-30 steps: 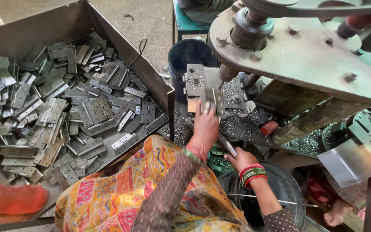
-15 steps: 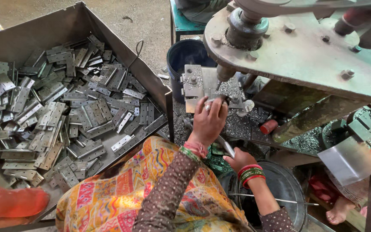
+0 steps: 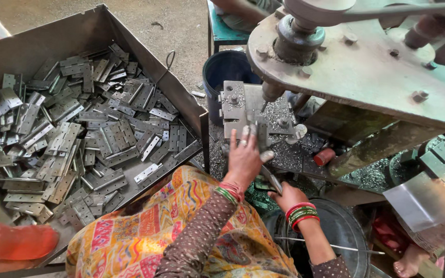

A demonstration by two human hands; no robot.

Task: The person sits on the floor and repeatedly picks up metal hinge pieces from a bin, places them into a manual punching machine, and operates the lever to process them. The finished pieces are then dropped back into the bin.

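My left hand [image 3: 243,160] reaches forward to the grey drilling fixture [image 3: 233,105] under the machine's spindle [image 3: 273,91]. Its fingers lie stretched over a small grey hinge leaf [image 3: 261,138] and pinch it against the fixture. My right hand [image 3: 287,197] stays lower and nearer to me, closed around a thin metal tool [image 3: 272,179] that points up towards the left hand. Green and red bangles circle both wrists. My patterned orange cloth [image 3: 181,231] covers my lap below the hands.
A big sheet-metal tray [image 3: 145,49] at left holds several grey hinges [image 3: 78,134]. A blue bucket [image 3: 230,67] stands behind the fixture. Metal shavings [image 3: 289,154] and a red cylinder [image 3: 324,156] lie on the machine bed. A round dark pan [image 3: 343,231] sits at lower right, beside another person's foot [image 3: 408,262].
My left hand has moved forward and down, bringing the hinge leaf onto the fixture and flattening its fingers on it. The right hand has barely shifted.
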